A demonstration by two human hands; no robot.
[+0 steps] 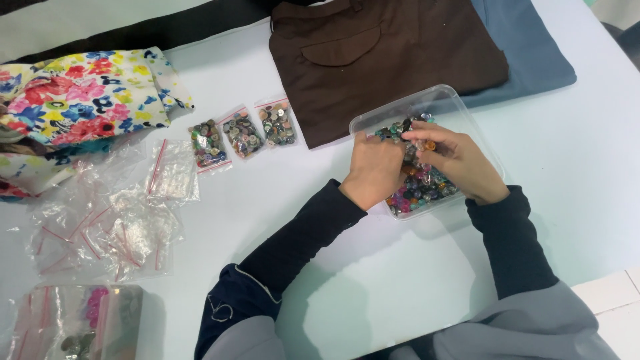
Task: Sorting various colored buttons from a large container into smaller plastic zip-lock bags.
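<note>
three small bags (243, 135) lie filled on the table (373, 280); many empty bags (113, 227) remain. both hands, left hand (375, 170) and right hand (457, 159), pinch buttons (420, 187) with closed fingers in the clear tub (467, 117).

White table (587, 173) under fabrics (380, 60), bags (107, 227)

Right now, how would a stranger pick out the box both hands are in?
Start at the folded brown cloth at the table's far side. Against its near right corner sits a clear plastic box of mixed coloured buttons, the only hard container; the small bags to the left are soft.
</note>
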